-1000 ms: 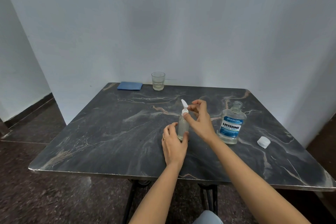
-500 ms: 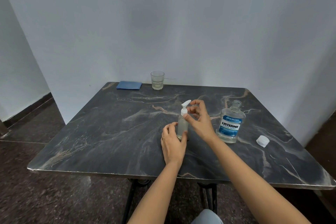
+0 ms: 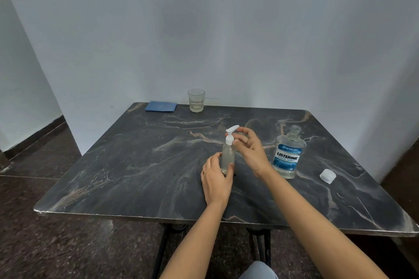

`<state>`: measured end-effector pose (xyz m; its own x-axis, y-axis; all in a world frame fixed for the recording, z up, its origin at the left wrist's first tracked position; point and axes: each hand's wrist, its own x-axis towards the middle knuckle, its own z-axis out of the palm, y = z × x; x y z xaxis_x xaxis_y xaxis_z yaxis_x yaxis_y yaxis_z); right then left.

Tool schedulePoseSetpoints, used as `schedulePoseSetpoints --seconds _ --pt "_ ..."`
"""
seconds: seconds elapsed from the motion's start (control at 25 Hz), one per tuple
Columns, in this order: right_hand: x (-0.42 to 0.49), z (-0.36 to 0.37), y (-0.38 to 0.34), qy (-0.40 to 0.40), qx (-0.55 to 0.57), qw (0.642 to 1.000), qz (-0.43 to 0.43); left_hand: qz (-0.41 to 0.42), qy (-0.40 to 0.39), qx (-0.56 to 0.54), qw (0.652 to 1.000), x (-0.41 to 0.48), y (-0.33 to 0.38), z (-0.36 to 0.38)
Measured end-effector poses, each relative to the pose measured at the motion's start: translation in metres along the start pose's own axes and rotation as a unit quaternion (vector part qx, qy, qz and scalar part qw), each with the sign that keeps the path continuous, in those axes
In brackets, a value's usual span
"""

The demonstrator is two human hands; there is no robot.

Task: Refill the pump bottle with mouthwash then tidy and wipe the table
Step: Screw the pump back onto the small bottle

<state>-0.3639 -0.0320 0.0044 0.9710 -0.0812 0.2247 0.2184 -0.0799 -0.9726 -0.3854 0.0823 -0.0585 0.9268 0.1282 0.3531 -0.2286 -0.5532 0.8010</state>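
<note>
At the far left corner of the dark marble table (image 3: pixel 118 179), a folded blue cloth (image 3: pixel 161 106) is lying flat beside a drinking glass (image 3: pixel 196 100) that is standing against the wall, both well apart from the work. Nearer the middle, the left hand (image 3: pixel 216 179) is wrapping its grip around the lower body of the pump bottle (image 3: pixel 228 156), fingers curled closed on it and pinning it upright on the table. That bottle is looking small, clear and slim, with a pale liquid inside and a white pump head (image 3: pixel 231 134) whose spout is pointing up and to the right. It is probably light and top-heavy, with smooth walls that may be slippery if wet, so holding low on the body while turning only the white collar seems the sound way to handle it. The right hand (image 3: pixel 250 150) is doing just that, its fingertips pinching the collar, likely screwing the pump on. Just beside it on the right, the Listerine bottle (image 3: pixel 287 154) is standing uncapped, holding little liquid. Its white cap (image 3: pixel 327 176) is lying further right.
</note>
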Motion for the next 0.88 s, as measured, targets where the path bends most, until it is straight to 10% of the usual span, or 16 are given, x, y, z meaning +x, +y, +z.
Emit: schedulePoseSetpoints --seconds 0.88 --pt "0.002 -0.007 -0.010 -0.034 -0.048 0.998 -0.017 -0.007 -0.004 -0.004 1.000 0.002 -0.003 0.002"
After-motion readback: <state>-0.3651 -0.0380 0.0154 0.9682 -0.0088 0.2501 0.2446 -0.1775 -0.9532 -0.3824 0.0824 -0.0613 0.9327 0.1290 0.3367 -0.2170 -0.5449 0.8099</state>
